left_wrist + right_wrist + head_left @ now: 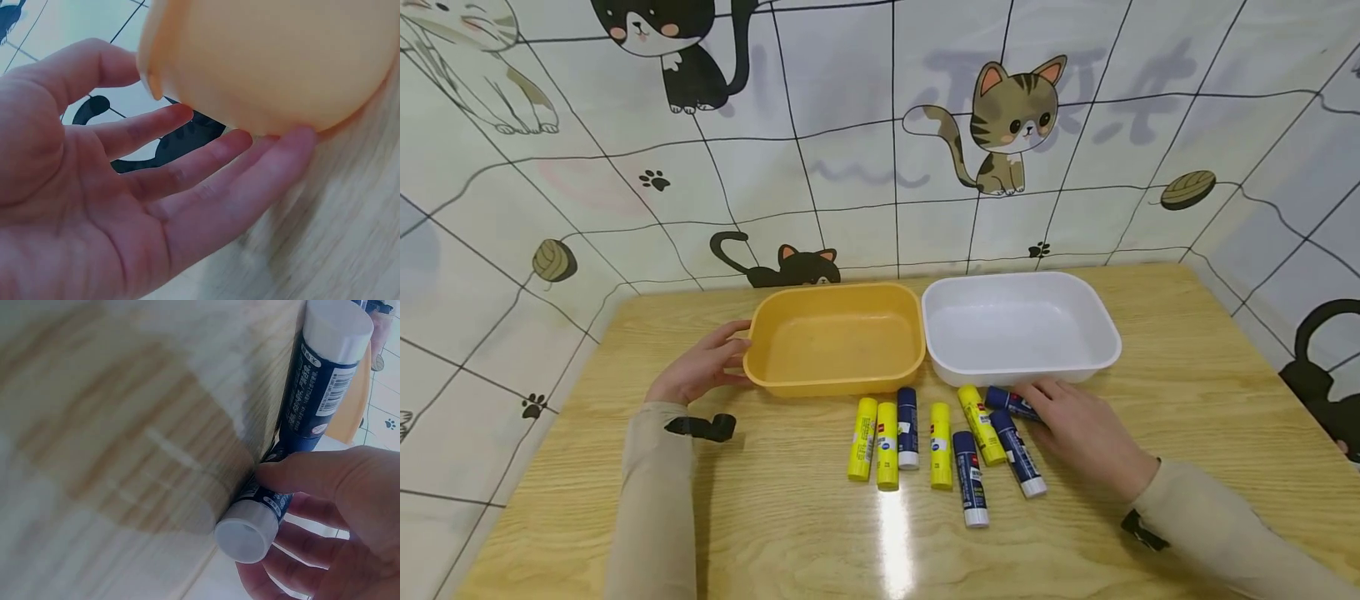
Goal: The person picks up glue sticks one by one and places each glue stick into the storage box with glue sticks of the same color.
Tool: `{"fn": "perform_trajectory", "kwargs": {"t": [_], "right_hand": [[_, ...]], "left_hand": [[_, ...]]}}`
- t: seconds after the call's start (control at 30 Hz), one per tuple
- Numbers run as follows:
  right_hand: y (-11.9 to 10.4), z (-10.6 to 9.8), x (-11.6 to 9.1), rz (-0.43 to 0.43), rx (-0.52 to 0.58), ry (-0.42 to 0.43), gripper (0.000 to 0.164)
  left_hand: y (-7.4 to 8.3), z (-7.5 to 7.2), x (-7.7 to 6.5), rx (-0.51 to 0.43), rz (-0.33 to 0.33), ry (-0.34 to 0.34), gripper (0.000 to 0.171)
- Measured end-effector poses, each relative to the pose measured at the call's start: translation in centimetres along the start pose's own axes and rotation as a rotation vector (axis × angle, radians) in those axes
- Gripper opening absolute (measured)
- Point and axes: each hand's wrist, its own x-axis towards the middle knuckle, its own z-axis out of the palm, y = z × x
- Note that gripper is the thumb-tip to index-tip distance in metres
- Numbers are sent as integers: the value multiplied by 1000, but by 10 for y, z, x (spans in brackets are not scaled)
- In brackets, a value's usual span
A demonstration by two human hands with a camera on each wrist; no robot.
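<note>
My left hand is at the left end of the yellow basin. In the left wrist view its fairly straight fingers touch the basin's wall, with the thumb side up at the rim. My right hand pinches a blue glue stick lying in front of the white basin. The right wrist view shows the thumb on its blue barrel and the other fingers behind it. Another blue glue stick lies right against it, beside a tilted yellow glue stick.
Several more yellow glue sticks and blue glue sticks lie in front of the basins on the wooden table. The two basins stand side by side near the back. Behind the table hangs a cat-patterned cloth.
</note>
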Motion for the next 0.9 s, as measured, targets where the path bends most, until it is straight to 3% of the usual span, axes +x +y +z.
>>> {"fn": "perform_trajectory", "kwargs": {"t": [0.43,0.9], "right_hand": [[-10,-16,-8,91,50,-69,53],[-22,-28,-9,154,164,-155,45]], "left_hand": [[-4,-10,9,-192,-55,-89,53],[0,-11,14,-279,-150,-157,57]]}}
